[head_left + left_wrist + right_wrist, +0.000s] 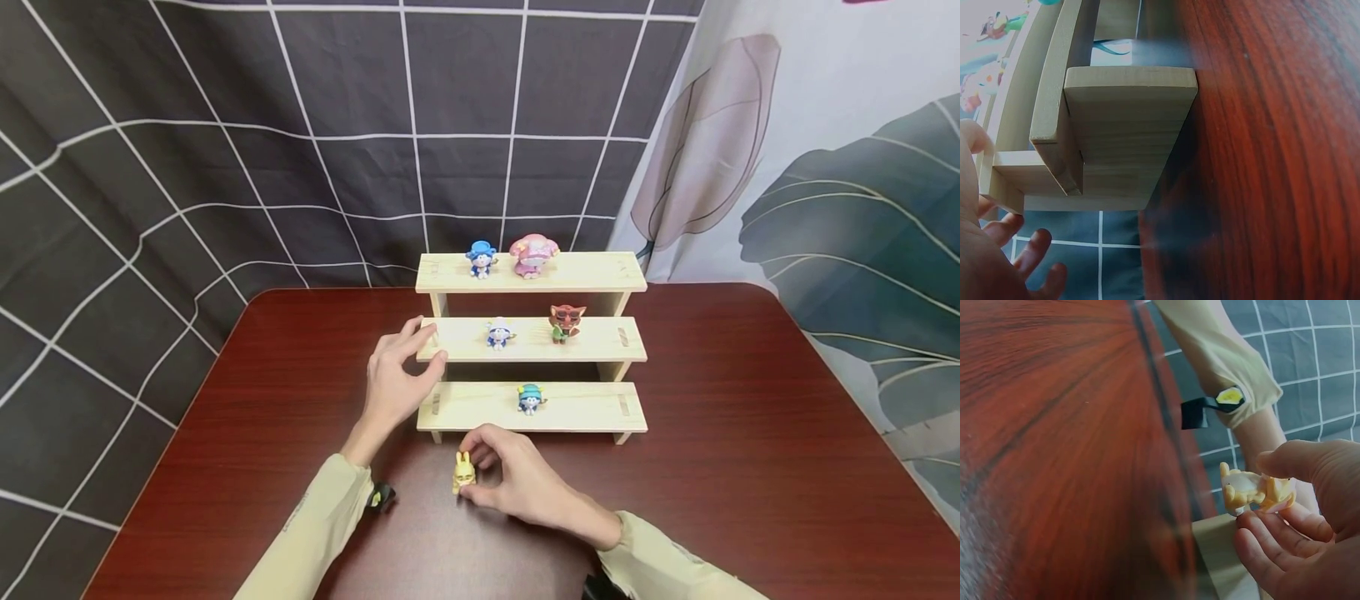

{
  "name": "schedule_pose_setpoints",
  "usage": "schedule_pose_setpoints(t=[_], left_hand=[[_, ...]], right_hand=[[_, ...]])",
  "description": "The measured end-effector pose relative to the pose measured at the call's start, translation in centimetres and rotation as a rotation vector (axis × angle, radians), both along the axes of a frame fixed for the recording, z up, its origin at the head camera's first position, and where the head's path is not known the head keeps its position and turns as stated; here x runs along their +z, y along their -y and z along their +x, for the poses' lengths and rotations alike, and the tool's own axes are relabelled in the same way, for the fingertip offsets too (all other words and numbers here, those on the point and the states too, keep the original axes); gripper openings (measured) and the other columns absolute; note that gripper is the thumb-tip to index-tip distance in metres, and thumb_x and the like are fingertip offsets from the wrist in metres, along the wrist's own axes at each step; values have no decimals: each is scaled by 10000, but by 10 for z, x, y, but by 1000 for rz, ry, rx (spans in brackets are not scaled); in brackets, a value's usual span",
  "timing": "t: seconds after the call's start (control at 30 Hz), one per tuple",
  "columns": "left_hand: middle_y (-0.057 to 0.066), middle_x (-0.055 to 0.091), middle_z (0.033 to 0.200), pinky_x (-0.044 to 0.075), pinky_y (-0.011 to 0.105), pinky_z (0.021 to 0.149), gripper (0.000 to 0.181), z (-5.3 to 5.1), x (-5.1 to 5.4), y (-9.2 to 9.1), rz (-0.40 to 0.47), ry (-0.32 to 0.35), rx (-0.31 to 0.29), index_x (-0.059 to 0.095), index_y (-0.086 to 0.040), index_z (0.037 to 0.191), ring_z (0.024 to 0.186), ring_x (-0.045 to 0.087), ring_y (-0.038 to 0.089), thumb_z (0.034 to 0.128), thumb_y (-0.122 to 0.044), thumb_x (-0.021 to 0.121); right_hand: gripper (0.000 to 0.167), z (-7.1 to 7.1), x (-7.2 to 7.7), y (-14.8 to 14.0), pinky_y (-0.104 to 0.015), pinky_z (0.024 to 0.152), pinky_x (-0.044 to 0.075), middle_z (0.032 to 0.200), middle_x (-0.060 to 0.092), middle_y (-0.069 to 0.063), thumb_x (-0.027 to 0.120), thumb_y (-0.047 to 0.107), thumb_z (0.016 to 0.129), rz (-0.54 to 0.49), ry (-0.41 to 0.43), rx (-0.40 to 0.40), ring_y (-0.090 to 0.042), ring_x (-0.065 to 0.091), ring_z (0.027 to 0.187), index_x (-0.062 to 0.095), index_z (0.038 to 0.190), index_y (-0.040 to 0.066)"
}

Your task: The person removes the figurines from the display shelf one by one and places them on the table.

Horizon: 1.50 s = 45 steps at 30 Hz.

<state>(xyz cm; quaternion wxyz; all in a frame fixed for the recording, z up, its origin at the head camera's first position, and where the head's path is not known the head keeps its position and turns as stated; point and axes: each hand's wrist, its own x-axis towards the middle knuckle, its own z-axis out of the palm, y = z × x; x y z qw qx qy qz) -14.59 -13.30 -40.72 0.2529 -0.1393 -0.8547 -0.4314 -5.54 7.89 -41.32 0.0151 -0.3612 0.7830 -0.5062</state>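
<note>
table (750, 467): leaving room at frame right | shelf (592, 268), centre: lower tier (585, 407) showing bare wood at both ends, front edge needing clearance | left hand (397, 375): gripping middle tier (600, 337)'s left end | right hand (521, 479): pinching bunny (464, 472), lower centre; light pinch, ears up, probably working best

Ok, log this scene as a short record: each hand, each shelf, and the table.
Left hand: holds the left end of the middle shelf
Right hand: pinches a yellow rabbit figure in front of the bottom shelf
Top shelf: blue-hatted figure, pink figure
Middle shelf: white-and-blue figure, fox figure
Bottom shelf: teal-hatted figure
Table: reddish-brown, under the shelves
</note>
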Motion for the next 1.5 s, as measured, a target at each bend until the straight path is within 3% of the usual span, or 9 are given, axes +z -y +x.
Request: schedule_pose_setpoints(t=[0.43,0.67,1.07,1.3,1.5], left_hand=[[111,623,1343,422,493,852,396,1,0,0,9,2,-2,740,-128,1224,1077,573,309,845,-242,753],[60,618,1356,424,475,856,396,0,1,-1,12,10,-2,740,-130,1224,1077,569,293,845,-245,754],[59,620,1354,422,475,840,394,0,-1,0,4,0,-2,739,-132,1226,1060,571,297,849,-245,751],[55,617,1357,417,469,841,399,0,-2,0,9,-3,-3,738,-133,1228,1060,571,294,847,-251,755],[63,616,1358,415,475,842,407,0,-2,0,8,-4,-3,737,-131,1230,1064,570,297,842,-254,759]], right_hand=[[385,5,-15,10,-255,760,543,943,639,-4,836,-45,725,29,52,4,-75,636,847,603,1019,40],[391,6,-17,13,-251,770,538,949,623,21,841,-30,722,51,107,-14,-59,629,847,599,1015,60],[396,6,-24,20,-235,777,527,949,607,21,850,-4,719,85,58,-29,-92,624,859,591,1009,72],[405,7,-23,22,-235,780,521,958,589,10,849,16,729,106,-37,-2,-108,617,866,571,1020,63],[404,8,-23,23,-241,793,521,966,593,2,846,10,733,105,-31,1,-105,616,880,563,1016,61]])
